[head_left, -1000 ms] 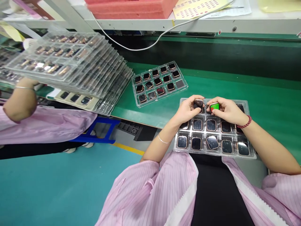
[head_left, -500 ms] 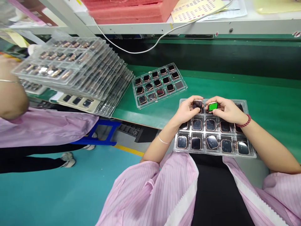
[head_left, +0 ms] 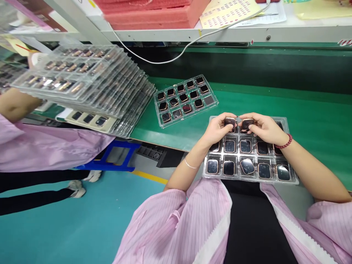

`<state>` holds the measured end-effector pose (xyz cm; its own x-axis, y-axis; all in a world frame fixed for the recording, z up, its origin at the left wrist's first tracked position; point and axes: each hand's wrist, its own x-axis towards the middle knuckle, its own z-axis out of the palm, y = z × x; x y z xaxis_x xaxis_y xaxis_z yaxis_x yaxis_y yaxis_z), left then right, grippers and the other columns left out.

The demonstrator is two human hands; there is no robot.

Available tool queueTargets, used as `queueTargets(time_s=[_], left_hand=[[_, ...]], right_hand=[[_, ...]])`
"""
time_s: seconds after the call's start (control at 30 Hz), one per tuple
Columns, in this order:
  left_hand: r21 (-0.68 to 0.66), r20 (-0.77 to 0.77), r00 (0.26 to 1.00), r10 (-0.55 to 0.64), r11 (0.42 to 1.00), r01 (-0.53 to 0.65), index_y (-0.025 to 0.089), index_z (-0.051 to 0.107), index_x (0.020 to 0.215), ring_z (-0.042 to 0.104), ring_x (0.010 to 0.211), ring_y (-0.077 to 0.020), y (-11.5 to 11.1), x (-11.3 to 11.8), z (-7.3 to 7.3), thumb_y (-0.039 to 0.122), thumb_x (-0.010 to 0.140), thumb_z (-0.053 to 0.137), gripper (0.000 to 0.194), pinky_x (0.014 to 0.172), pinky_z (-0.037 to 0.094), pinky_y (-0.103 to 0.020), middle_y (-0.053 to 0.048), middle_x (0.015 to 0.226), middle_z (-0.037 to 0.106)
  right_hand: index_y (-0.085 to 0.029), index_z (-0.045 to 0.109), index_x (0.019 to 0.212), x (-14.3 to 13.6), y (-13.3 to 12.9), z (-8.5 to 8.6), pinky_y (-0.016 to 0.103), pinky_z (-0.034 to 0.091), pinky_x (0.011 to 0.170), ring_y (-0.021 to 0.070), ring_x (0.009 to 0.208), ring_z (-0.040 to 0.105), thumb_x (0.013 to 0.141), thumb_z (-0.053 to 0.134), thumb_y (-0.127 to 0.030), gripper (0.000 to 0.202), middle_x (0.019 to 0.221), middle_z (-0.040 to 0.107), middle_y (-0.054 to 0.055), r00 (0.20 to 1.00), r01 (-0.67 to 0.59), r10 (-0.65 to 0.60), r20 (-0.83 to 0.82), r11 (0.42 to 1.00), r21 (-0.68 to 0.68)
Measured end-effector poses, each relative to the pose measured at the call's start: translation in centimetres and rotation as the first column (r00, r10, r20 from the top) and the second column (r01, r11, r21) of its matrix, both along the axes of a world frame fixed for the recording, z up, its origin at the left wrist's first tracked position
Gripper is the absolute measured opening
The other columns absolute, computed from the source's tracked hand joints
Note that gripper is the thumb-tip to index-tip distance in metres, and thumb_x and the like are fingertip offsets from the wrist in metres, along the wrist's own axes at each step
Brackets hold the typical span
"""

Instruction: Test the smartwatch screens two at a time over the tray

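My left hand (head_left: pixel 218 129) is closed on a dark watch face (head_left: pixel 230 121) with a rose-gold rim, thumb on its front. Close beside it, my right hand (head_left: pixel 263 128) grips a second watch face (head_left: pixel 246 124), whose screen is dark. Both are held over the back row of a clear plastic tray (head_left: pixel 250 179) at the bench's front edge. Similar dark square watch faces lie in its compartments; one in the front row (head_left: pixel 248 166) sits tilted. My fingers hide part of the back row.
Another clear tray (head_left: pixel 179 109) of watch faces lies on the green bench (head_left: pixel 313 124). Tall stacked trays (head_left: pixel 110 84) stand left, near a co-worker's arm (head_left: pixel 19 104). A white cable (head_left: pixel 165 62) hangs below the shelf (head_left: pixel 302 35). A blue stool (head_left: pixel 117 156) is below.
The screen of the watch face in my right hand has gone from bright green to dark. My hands have hardly moved. At the left, the co-worker's arm has shifted toward the stacked trays.
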<state>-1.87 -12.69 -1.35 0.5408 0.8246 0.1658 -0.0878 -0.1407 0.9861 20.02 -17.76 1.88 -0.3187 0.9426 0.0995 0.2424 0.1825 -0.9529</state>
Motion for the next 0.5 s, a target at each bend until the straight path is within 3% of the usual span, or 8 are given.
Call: queueTargets(time_s=[0.13, 0.23, 0.37, 0.5], left_hand=[[0.008, 0.005, 1.0, 0.023, 1.0, -0.023, 0.017, 0.061, 0.117, 0.069, 0.094, -0.0179, 0.0, 0.0, 0.0, 0.031, 0.08, 0.071, 0.041, 0.084, 0.055, -0.03, -0.007, 0.102, 0.071], [0.007, 0.002, 1.0, 0.012, 1.0, -0.012, 0.02, 0.055, 0.131, 0.069, 0.104, -0.0213, 0.0, 0.0, -0.1, 0.029, 0.078, 0.073, 0.056, 0.088, 0.055, -0.033, -0.008, 0.11, 0.07], [-0.034, 0.052, 0.999, -0.012, 0.999, 0.013, 0.025, 0.043, 0.142, 0.068, 0.111, -0.0243, 0.1, -0.1, -0.3, 0.034, 0.077, 0.077, 0.074, 0.089, 0.056, -0.036, -0.009, 0.114, 0.068], [-0.076, 0.109, 0.994, -0.007, 0.997, 0.016, 0.025, 0.043, 0.14, 0.069, 0.107, -0.0221, 0.0, -0.2, -0.4, 0.035, 0.075, 0.081, 0.076, 0.089, 0.056, -0.035, -0.009, 0.113, 0.069]], right_hand=[[-0.025, 0.066, 0.128, 0.1, 0.0, -0.2, 0.046, 0.062, 0.092, 0.0265, 0.104, 0.072, 0.081, 0.063, -0.015, 0.048, 0.125, 0.072, 0.007, 1.0, -0.007, 0.007, -0.018, 1.0, -0.009], [-0.027, 0.06, 0.136, 0.3, 0.1, -0.4, 0.048, 0.059, 0.099, 0.0276, 0.114, 0.069, 0.078, 0.067, -0.014, 0.059, 0.13, 0.068, 0.008, 0.999, -0.016, 0.015, -0.038, 0.999, -0.036], [-0.03, 0.049, 0.145, 0.6, 0.3, -0.7, 0.046, 0.06, 0.098, 0.0266, 0.115, 0.068, 0.078, 0.071, -0.017, 0.071, 0.128, 0.067, 0.009, 0.995, -0.056, 0.047, -0.092, 0.994, -0.095], [-0.03, 0.046, 0.145, 0.7, 0.4, -1.1, 0.042, 0.062, 0.092, 0.024, 0.106, 0.071, 0.077, 0.075, -0.017, 0.075, 0.127, 0.066, 0.008, 0.988, -0.025, 0.002, -0.152, 0.989, -0.144]])
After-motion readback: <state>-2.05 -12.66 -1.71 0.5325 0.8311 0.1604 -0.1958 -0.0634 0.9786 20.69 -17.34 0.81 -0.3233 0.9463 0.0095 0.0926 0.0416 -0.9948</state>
